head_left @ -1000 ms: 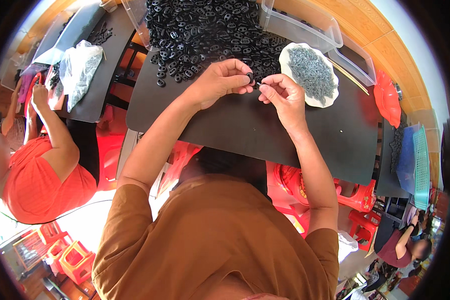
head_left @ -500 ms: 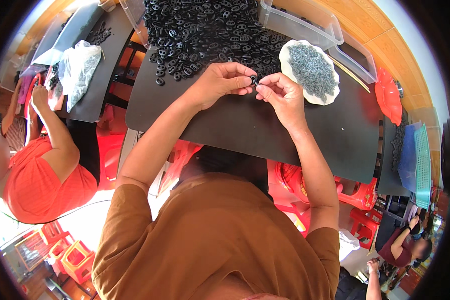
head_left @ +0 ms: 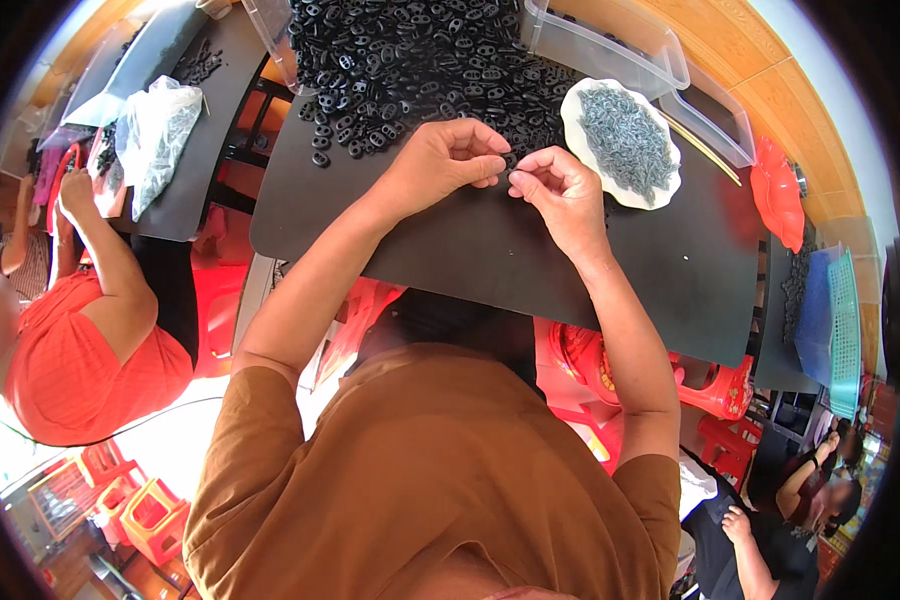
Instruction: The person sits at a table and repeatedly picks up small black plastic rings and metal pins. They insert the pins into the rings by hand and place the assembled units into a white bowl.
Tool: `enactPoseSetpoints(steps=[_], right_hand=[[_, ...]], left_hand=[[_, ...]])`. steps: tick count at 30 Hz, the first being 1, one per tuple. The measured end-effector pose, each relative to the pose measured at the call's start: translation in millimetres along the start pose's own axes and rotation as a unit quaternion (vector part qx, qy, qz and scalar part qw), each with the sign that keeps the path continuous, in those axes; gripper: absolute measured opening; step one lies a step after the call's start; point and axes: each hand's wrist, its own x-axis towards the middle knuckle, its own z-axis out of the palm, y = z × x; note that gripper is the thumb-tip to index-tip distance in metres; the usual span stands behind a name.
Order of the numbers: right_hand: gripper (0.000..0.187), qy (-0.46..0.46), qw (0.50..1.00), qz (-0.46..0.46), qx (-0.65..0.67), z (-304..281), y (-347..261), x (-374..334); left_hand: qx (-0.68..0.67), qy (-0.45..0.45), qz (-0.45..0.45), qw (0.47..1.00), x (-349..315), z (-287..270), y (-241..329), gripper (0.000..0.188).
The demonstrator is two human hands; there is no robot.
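Over the black table, my left hand (head_left: 448, 160) pinches a small black plastic piece (head_left: 511, 160) between thumb and fingers; the piece blends into the dark pile behind it. Close against it, the thumb and forefinger of my right hand (head_left: 565, 195) are also pressed together. What those right fingers hold, if anything, is too small to make out. Just beyond both hands spreads a large heap of black oval pieces with two holes (head_left: 410, 70). Right of my right hand, a white scalloped dish (head_left: 660, 190) holds many tiny grey slender parts (head_left: 625, 140).
Clear plastic bins (head_left: 605, 45) stand behind the heap and dish. Thin sticks (head_left: 705, 150) and a red tray (head_left: 773, 190) lie at the right. A person in red (head_left: 100, 330) works at the left table, beside a plastic bag (head_left: 160, 140). Red stools (head_left: 150, 515) stand below.
My hands stay almost in place; the black piece between them has turned or dipped and shows less clearly. At the lower right, another person has moved further into view.
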Motion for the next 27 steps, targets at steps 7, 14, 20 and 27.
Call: enactPoseSetpoints(steps=[7, 14, 20, 27], right_hand=[[0.007, 0.006, 1.0, -0.012, 0.009, 2.5, -3.4, -1.2], [0.007, 0.005, 1.0, -0.004, 0.014, 3.3, -4.6, -1.2], [0.012, 0.015, 0.999, -0.026, -0.038, 4.4, 7.4, -1.2], [0.024, 0.037, 0.987, -0.063, -0.145, 9.8, 7.4, -2.8]], left_hand=[[-0.009, 0.007, -0.007, 1.0, -0.2, 0.9, 1.7, 0.017], [-0.014, 0.0, 0.007, 1.0, -0.1, 0.7, -3.0, 0.017], [0.026, -0.009, 0.008, 1.0, -2.1, 2.7, -1.9, 0.015], [0.153, 0.014, 0.027, 0.988, -5.4, 4.3, 0.3, 0.013]])
